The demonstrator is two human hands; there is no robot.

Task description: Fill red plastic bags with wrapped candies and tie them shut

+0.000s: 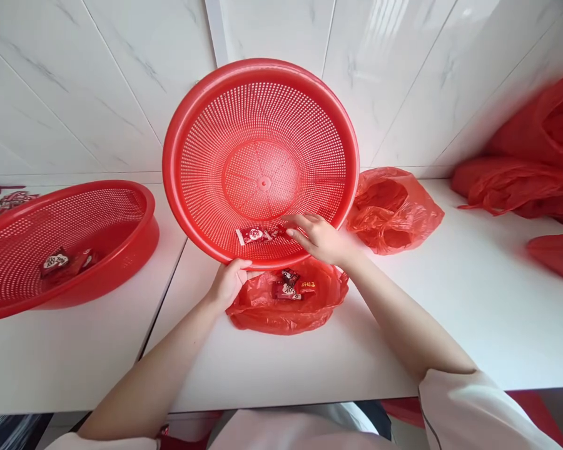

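Observation:
A round red perforated plastic basket (pixel 263 119) is tilted up on its side, its open mouth facing me. My left hand (pixel 229 284) grips the basket's lower rim, the thumb on the rim and the fingers beneath. My right hand (pixel 319 239) reaches inside over the lower edge, fingers curved and apart beside several small red wrapped packets (pixel 254 235). The fingers partly hide the packets at the right end. Directly below the rim, a red plastic bag (pixel 281 322) lies with its mouth spread; several red and dark packets (pixel 289 290) are in it.
At the left stands a second red basket (pixel 141 250) with a few packets (pixel 56 260) inside. An opened red bag (pixel 417 212) sits right of the tilted basket. More red bags (pixel 516 187) are heaped at the far right. A tiled wall (pixel 403 81) backs the white table (pixel 450 275).

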